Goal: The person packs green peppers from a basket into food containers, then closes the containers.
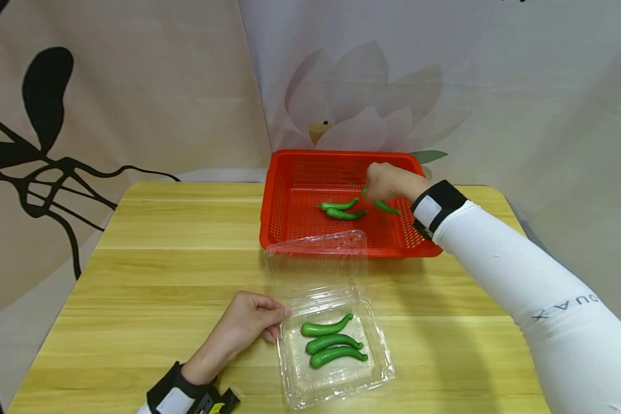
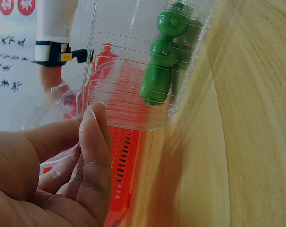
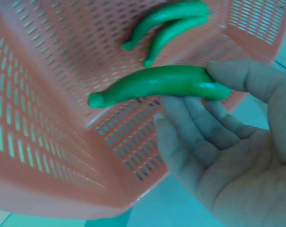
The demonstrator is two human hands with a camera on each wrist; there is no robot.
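Note:
My right hand (image 1: 388, 181) is over the red basket. In the right wrist view it pinches a green chili pepper (image 3: 157, 85) between thumb and fingers, the stem end pointing away from the palm. Two more green peppers (image 1: 345, 214) lie side by side on the basket's floor. With thumb and fingers, my left hand (image 1: 250, 319) grips the left edge of a clear plastic clamshell box (image 1: 336, 391), near its hinge. Its lid (image 1: 315, 270) is folded back against the basket's near rim. Inside the box lie three green peppers (image 1: 333, 342), roughly parallel.
The red plastic basket (image 1: 279, 198) with slotted walls stands at the back of the wooden table (image 1: 186, 259). Behind it hangs a printed cloth (image 1: 186, 86). The clamshell box lies in front of the basket.

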